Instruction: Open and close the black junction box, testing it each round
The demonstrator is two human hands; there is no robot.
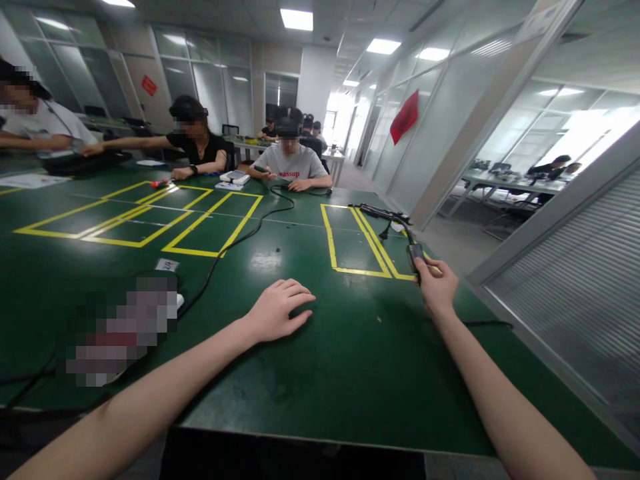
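Note:
My right hand (440, 288), near the table's right side, is closed around a small black adapter box (415, 259). A black cable (411, 233) leaves the box's far end and runs to a bundled length of black cord (383, 213) on the table. Near that bundle lies a black plug (384, 235). My left hand (281, 310) rests palm down on the green table (320, 393), its fingers stretched and thumb apart, with nothing in it.
Yellow tape rectangles (363, 273) mark the tabletop. A blurred-out object (125, 330) lies at left, beside a long black cord (215, 260). Across the table sit several people, one in a grey shirt (295, 163). A white device (234, 177) lies near them. Glass partitions stand at right.

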